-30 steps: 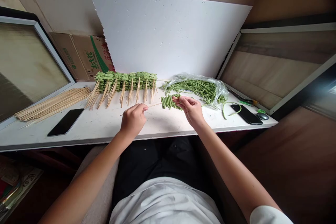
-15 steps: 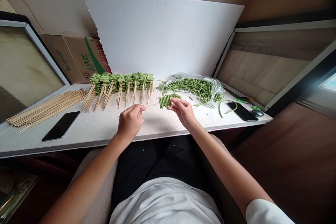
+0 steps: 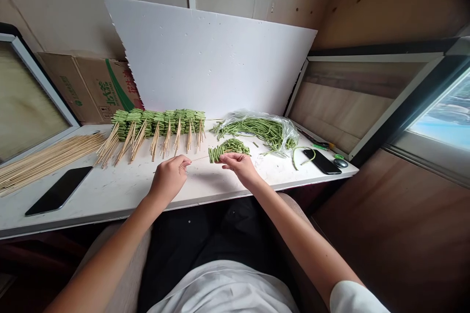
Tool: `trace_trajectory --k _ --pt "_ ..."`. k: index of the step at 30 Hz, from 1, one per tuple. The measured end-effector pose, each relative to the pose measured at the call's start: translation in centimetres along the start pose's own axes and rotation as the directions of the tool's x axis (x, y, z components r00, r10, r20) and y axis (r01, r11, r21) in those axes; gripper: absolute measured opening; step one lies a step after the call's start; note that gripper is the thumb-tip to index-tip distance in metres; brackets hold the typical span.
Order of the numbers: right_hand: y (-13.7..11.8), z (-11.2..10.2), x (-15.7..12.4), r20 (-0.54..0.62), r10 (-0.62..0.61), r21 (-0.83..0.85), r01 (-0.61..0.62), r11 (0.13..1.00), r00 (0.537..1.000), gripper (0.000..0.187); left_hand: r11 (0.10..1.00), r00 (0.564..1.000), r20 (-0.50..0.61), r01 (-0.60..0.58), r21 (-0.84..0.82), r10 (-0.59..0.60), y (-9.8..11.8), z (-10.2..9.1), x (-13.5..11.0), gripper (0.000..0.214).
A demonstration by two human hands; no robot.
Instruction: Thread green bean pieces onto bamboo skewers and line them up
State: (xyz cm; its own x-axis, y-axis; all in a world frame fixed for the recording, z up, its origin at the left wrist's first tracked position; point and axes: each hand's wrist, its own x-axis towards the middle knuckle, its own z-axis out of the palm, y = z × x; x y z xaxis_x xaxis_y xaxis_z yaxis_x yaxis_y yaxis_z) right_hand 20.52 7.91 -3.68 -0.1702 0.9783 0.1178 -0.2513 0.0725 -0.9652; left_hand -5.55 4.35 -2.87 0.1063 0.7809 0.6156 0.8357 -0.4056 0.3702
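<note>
My left hand is closed on the bare end of a thin bamboo skewer. At the skewer's other end, a row of short green bean pieces sits side by side. My right hand pinches the right end of this row, its fingertips partly hiding the pieces there. Just behind that hand, a small heap of cut bean pieces lies on the white table. Stacked bean skewers stand at the back left, sticks pointing toward me.
Loose bamboo skewers lie at left near a black phone. Long green beans spill from a clear plastic bag. Another phone and a computer mouse rest at right. A white foam board leans behind.
The camera view has turned, so the scene sits further left and lower. More of the cut-bean heap shows behind my right hand. Both hands keep their hold.
</note>
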Motion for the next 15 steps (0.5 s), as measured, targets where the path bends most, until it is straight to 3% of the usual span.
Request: trace_trajectory --k 4,8,13,15 --pt "0.0 0.0 -0.2 0.039 0.053 -0.024 -0.052 0.998 0.998 0.045 0.998 0.997 0.057 0.057 -0.002 -0.056 -0.4 0.1 0.2 0.028" --pt "-1.0 -1.0 0.0 0.037 0.077 -0.165 -0.070 0.984 0.996 0.053 0.995 0.989 0.106 0.102 0.004 -0.101 -1.5 0.1 0.5 0.030" --pt "-2.1 -6.2 3.0 -0.119 0.057 -0.368 -0.097 0.925 0.991 0.041 0.988 0.953 0.266 0.155 -0.013 -0.146 -3.5 0.2 1.1 0.029" --pt "-2.5 -8.9 5.1 -0.276 -0.098 -0.601 -0.092 0.794 0.956 0.034 0.985 0.929 0.341 0.167 -0.036 -0.145 -4.1 0.4 1.1 0.028"
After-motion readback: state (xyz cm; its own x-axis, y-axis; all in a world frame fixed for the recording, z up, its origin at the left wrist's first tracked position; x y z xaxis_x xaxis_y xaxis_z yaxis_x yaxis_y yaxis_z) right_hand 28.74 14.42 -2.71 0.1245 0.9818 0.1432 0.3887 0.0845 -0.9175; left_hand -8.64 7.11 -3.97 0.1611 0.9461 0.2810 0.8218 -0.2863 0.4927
